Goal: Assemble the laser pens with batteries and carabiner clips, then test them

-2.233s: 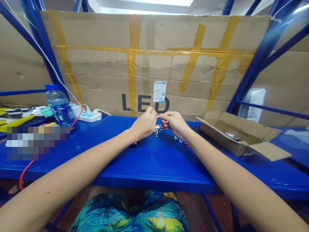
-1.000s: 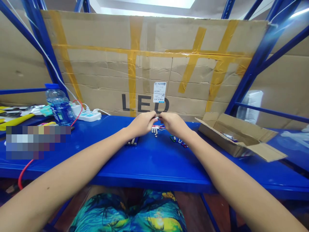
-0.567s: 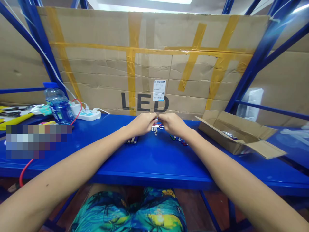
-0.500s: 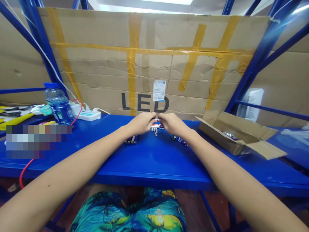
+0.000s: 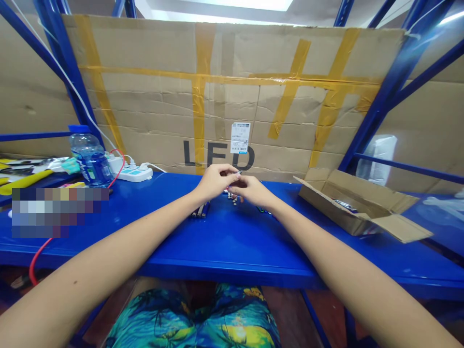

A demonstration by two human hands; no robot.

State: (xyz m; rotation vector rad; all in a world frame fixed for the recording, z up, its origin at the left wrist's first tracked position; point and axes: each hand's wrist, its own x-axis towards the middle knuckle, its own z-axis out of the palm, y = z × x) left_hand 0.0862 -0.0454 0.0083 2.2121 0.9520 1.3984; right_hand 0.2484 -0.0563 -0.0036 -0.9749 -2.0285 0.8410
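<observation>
Small silvery piece (image 5: 239,172) is gripped by the left hand (image 5: 215,181) and the right hand (image 5: 253,190) together; open brown cardboard box (image 5: 328,207) contains slim silvery objects (image 5: 345,206).

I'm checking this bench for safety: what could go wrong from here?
The small part at the fingertips of the left hand and right hand might slip and get lost among the small silver pieces nearby. The bottle stands beside the power strip; if tipped and leaking, it could wet the sockets.
</observation>
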